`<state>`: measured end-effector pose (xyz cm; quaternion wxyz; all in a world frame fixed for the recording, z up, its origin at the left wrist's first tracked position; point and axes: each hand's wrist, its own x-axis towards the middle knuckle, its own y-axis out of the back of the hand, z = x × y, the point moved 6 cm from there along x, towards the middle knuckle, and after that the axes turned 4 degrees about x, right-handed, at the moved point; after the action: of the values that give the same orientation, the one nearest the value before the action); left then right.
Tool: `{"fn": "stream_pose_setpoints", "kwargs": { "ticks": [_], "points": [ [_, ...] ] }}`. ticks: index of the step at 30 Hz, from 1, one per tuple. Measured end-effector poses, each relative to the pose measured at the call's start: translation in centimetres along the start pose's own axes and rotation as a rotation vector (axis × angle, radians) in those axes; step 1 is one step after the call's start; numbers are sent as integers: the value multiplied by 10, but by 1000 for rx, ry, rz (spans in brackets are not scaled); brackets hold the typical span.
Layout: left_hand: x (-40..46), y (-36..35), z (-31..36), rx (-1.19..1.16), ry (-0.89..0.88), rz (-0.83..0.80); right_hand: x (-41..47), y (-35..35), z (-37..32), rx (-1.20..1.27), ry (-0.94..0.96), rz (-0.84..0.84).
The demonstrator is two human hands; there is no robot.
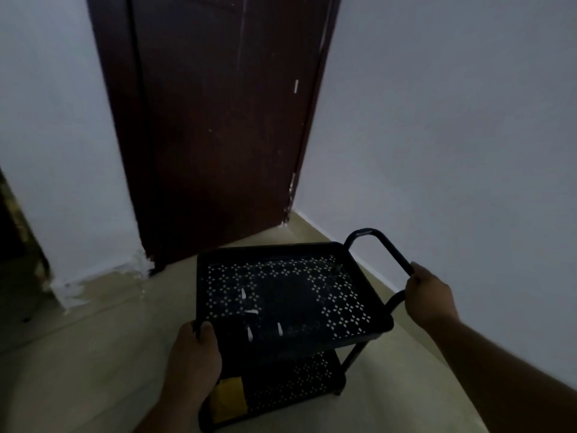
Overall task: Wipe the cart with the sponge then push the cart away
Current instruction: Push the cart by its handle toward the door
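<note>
Dimly, left hand [195, 354] grip clenched on cart [359, 329] rim, right hand [429, 300] on handle [387, 248], sponge [229, 401] half hidden below.

Dim corner of a home, likely a hallway, dark wooden door [215, 120] at the far side, plain white walls [452, 120] left and right — paint flaking near the floor [93, 354], beige tiles underfoot.
</note>
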<state>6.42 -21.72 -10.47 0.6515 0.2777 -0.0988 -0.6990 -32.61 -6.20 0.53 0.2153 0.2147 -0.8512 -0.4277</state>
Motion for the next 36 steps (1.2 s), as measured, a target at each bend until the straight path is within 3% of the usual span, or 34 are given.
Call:
{"fn": "stream_pose_setpoints", "kwargs": {
  "ticks": [8, 18, 25, 36],
  "points": [
    [52, 1, 12, -52, 20, 121, 100, -72, -58, 66, 111, -26],
    [115, -72, 70, -189, 45, 267, 251, -128, -92, 55, 241, -69],
    [128, -88, 87, -197, 89, 269, 285, -146, -98, 44, 215, -84],
    [141, -82, 86, -82, 59, 223, 266, -134, -82, 88, 255, -134]
  ]
}}
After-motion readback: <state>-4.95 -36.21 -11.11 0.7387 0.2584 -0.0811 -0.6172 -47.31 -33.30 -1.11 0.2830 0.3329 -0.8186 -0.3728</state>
